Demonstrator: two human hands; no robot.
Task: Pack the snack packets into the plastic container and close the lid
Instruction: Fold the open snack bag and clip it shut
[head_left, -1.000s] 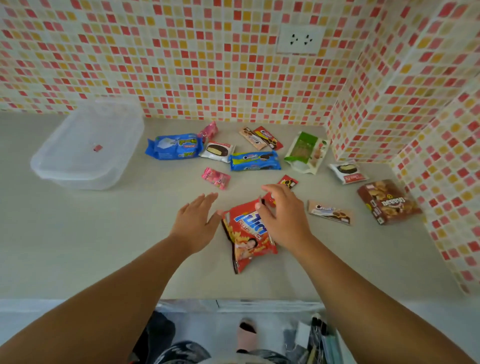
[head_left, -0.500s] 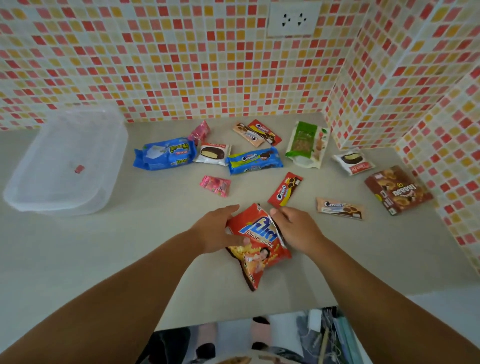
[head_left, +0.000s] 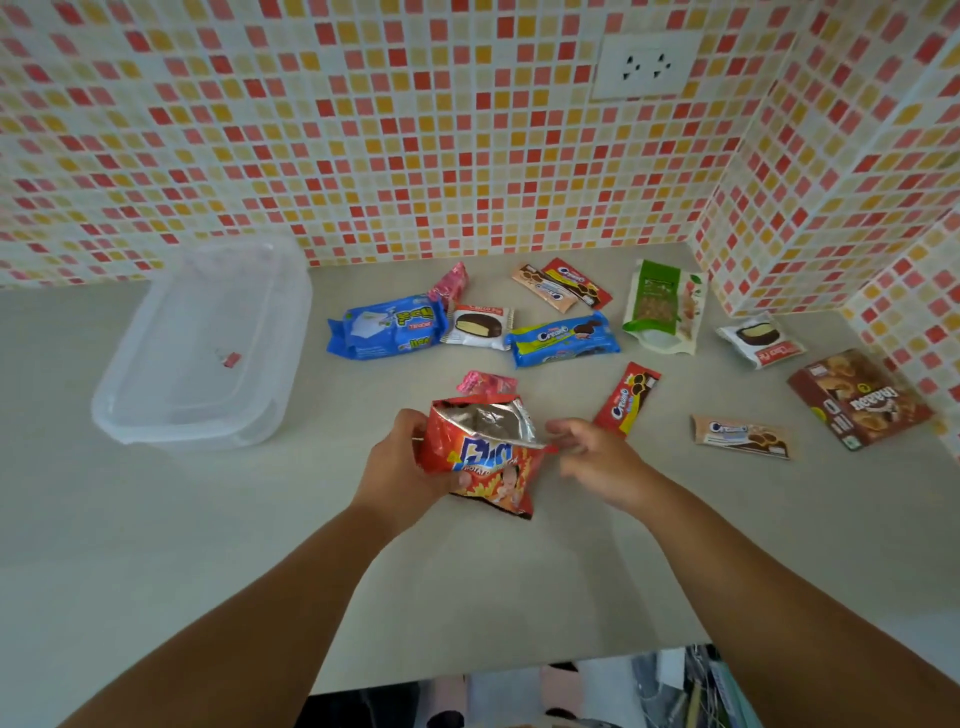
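Observation:
My left hand (head_left: 400, 462) grips a red potato-snack bag (head_left: 483, 462) and holds it just above the counter, its silver-lined top facing up. My right hand (head_left: 592, 454) is at the bag's right corner with loosely curled, blurred fingers; whether it pinches the corner is unclear. The clear plastic container (head_left: 156, 410) sits at the left by the wall with its lid on. Behind the bag lie several packets: a blue biscuit pack (head_left: 387, 327), a choco pie (head_left: 478, 327), a blue Creamo pack (head_left: 563, 340), a small pink packet (head_left: 488, 382) and a red Creamo stick (head_left: 626, 397).
A green-and-white pouch (head_left: 662, 306), a second choco pie (head_left: 761, 340), a brown box (head_left: 857, 400) and a beige Creamo stick (head_left: 740, 436) lie to the right by the tiled corner. The tiled wall (head_left: 415, 156) backs the counter (head_left: 208, 519); its front edge is near me.
Both hands closed in on the red bag. It has come up off the counter in my left hand and tilted so its silver inside shows. The view has shifted left.

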